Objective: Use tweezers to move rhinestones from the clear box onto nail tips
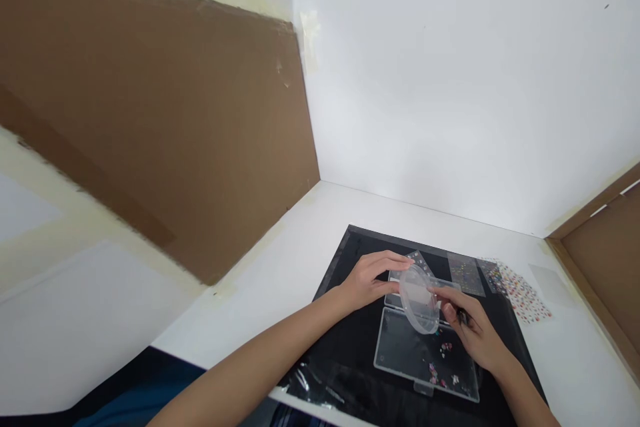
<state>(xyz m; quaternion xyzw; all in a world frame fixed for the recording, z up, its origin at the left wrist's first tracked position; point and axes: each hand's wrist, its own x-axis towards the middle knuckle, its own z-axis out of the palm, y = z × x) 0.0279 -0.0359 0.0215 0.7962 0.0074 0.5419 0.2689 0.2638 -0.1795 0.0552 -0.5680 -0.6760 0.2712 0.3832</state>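
Observation:
A round translucent plastic disc stands tilted above an open clear plastic case. My left hand grips the disc's upper left edge between thumb and fingers. At the disc's right side, the fingertips of my right hand reach its surface, with the fingers curled. A small dark object shows in that hand; its kind is mostly hidden by the fingers. Small pink, white and teal pieces lie scattered in the case's near half. The far half is partly covered by the disc and my hands.
The case rests on a black mat on a white table. Sticker sheets with small coloured motifs lie to the right, beside a translucent sheet. Brown cardboard stands at left, a white wall behind.

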